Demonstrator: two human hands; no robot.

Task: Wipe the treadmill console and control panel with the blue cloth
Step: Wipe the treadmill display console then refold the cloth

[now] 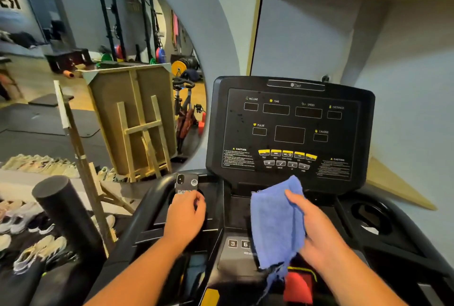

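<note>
Blue terry cloth [276,222] hangs from your right hand [317,234] in the lower centre of the frame, its top edge just below the foot of the upright console [290,128] and its frayed bottom corner trailing down over the control panel [235,244], where two numbered keys peek out at its left edge. Your right hand holds it with the thumb on the near face and the fingers curled behind, so the cloth falls as a tall sheet whose long axis runs up and down the frame. The console face lies straight up and slightly away from that hand, tilted back toward you, wider than it is tall, with its row of yellow buttons [287,154] nearest the cloth's upper edge. The right hand is clearly the nearer one to both surfaces. Your left hand [186,214], at the centre-left, is curled round the lower end of a dark phone [186,182] that stands in the left side pocket of the treadmill, well apart from the cloth. Judging from this, the wiping has yet to start on the console, and the coming move is a short lift of the right hand up the frame to lay the cloth flat against the display.
</note>
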